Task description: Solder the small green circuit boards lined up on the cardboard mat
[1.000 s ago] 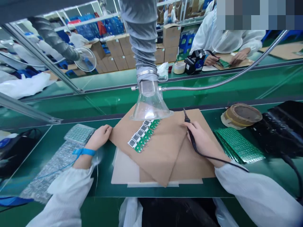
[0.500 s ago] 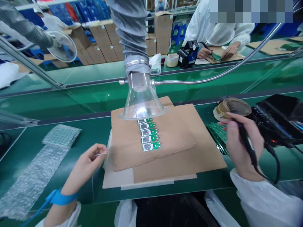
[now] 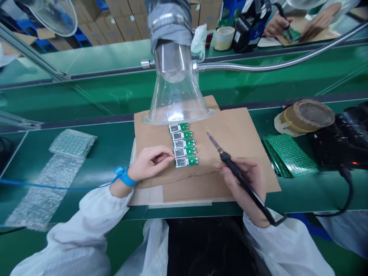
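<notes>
A column of several small green circuit boards [image 3: 184,144] lies on the cardboard sheet [image 3: 235,134], beneath the clear funnel. My left hand [image 3: 153,161], with a blue strap at the wrist, is pinched at the left edge of the lower boards. What its fingertips hold is too small to make out. My right hand [image 3: 247,184] grips a black soldering iron [image 3: 241,178] over the right part of the cardboard. The iron's metal tip points up and left, a short way right of the boards and apart from them.
A clear fume funnel [image 3: 178,96] hangs over the boards. At the right are stacked green panels [image 3: 293,155], a round tape-wrapped tin [image 3: 307,117] and a black device [image 3: 342,142]. Bubble wrap [image 3: 51,188] lies left. Across the bench, another person's hands work on a board.
My left hand has moved right, from beside the cardboard to the boards. My right hand has brought the iron left from near the tin to over the cardboard. The view has shifted too.
</notes>
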`<state>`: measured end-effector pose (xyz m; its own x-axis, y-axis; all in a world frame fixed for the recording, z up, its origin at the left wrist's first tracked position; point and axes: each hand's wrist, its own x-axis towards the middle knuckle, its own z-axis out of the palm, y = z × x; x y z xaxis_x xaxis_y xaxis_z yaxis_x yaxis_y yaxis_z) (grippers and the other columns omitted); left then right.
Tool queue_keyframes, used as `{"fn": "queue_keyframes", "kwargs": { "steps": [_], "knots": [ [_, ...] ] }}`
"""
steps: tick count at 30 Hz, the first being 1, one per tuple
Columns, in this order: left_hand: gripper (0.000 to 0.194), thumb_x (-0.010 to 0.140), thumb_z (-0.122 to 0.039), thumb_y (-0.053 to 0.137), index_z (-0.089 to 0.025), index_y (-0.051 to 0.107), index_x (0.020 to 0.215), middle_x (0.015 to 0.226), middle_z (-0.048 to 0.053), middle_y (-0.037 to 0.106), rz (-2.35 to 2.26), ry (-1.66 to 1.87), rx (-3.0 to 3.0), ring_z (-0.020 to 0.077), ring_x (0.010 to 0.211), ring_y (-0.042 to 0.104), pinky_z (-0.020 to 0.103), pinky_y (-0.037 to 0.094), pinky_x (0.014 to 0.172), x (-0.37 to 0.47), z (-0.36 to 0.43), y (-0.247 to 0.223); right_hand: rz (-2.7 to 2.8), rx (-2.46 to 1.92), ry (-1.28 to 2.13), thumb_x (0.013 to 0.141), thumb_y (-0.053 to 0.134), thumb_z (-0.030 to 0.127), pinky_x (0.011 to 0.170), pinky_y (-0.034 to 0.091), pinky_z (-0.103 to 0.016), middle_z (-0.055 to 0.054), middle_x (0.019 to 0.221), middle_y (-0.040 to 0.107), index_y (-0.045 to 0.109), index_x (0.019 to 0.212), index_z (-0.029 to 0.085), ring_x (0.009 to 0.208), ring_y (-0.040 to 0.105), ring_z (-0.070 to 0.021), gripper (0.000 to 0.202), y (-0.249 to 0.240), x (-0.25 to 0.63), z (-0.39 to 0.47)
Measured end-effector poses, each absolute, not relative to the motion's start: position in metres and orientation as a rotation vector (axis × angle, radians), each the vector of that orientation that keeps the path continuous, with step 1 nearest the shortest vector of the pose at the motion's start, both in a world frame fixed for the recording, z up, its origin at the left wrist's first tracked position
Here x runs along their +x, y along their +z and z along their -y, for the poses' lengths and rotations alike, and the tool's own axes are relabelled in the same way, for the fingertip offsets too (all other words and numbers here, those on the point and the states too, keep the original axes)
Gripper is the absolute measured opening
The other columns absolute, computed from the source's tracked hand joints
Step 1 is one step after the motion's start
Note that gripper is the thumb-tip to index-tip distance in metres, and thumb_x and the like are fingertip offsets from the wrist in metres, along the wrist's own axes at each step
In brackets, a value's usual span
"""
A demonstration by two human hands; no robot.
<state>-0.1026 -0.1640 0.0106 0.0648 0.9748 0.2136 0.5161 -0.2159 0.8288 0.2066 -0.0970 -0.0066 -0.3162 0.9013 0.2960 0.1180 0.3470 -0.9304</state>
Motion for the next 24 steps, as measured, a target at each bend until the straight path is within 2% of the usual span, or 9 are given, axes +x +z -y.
{"fn": "queue_keyframes", "kwargs": {
  "steps": [3, 7, 10, 13, 19, 24],
  "knots": [
    [0.009, 0.096, -0.020, 0.069, -0.021, 0.064, 0.089, 0.060, -0.009, 0.041, -1.478, 1.114, 1.927, 0.0086, 0.051, 0.036, 0.024, 0.033, 0.054, -0.105, 0.166, 0.003, 1.747, -0.953, 1.108, 0.099, 0.080, 0.037, 0.077, 0.073, -0.040, -0.004, 0.093, 0.087, 0.059, 0.116, 0.027, 0.086, 0.087, -0.0260, 0.029, -0.025, 0.209, 0.106],
    [0.008, 0.095, -0.016, 0.068, -0.021, 0.063, 0.091, 0.064, -0.008, 0.050, -1.412, 1.060, 1.997, 0.0072, 0.049, 0.035, 0.023, 0.031, 0.050, -0.104, 0.166, 0.002, 1.847, -0.921, 1.034, 0.098, 0.079, 0.038, 0.068, 0.071, -0.039, -0.002, 0.082, 0.083, 0.063, 0.109, 0.028, 0.075, 0.085, -0.0259, 0.022, -0.034, 0.222, 0.103],
    [0.007, 0.095, -0.015, 0.066, -0.021, 0.063, 0.092, 0.064, -0.008, 0.053, -1.383, 0.996, 2.039, 0.0069, 0.048, 0.036, 0.022, 0.031, 0.048, -0.102, 0.166, 0.005, 1.905, -0.817, 1.036, 0.098, 0.073, 0.031, 0.060, 0.067, -0.036, -0.003, 0.083, 0.079, 0.063, 0.106, 0.029, 0.071, 0.081, -0.0243, 0.013, -0.027, 0.224, 0.099],
    [0.007, 0.096, -0.018, 0.064, -0.022, 0.063, 0.091, 0.062, -0.008, 0.053, -1.394, 0.923, 2.066, 0.0075, 0.047, 0.039, 0.023, 0.031, 0.048, -0.102, 0.165, 0.005, 1.975, -0.730, 1.041, 0.095, 0.072, 0.024, 0.051, 0.060, -0.032, 0.000, 0.080, 0.075, 0.063, 0.105, 0.029, 0.062, 0.075, -0.0202, 0.015, -0.017, 0.220, 0.096],
    [0.008, 0.101, -0.023, 0.063, -0.022, 0.063, 0.093, 0.064, -0.007, 0.061, -1.379, 0.862, 2.120, 0.0082, 0.049, 0.047, 0.023, 0.035, 0.050, -0.103, 0.166, -0.002, 2.057, -0.667, 0.887, 0.088, 0.073, 0.019, 0.054, 0.063, -0.031, 0.001, 0.077, 0.076, 0.064, 0.102, 0.029, 0.062, 0.077, -0.0201, 0.019, -0.015, 0.212, 0.093],
    [0.008, 0.101, -0.018, 0.064, -0.023, 0.061, 0.096, 0.066, -0.008, 0.060, -1.340, 0.886, 2.159, 0.0082, 0.050, 0.049, 0.023, 0.035, 0.051, -0.102, 0.166, -0.003, 2.119, -0.666, 0.809, 0.089, 0.071, 0.020, 0.055, 0.062, -0.028, 0.000, 0.078, 0.077, 0.063, 0.100, 0.027, 0.063, 0.078, -0.0189, 0.015, -0.014, 0.210, 0.093]
  ]
}}
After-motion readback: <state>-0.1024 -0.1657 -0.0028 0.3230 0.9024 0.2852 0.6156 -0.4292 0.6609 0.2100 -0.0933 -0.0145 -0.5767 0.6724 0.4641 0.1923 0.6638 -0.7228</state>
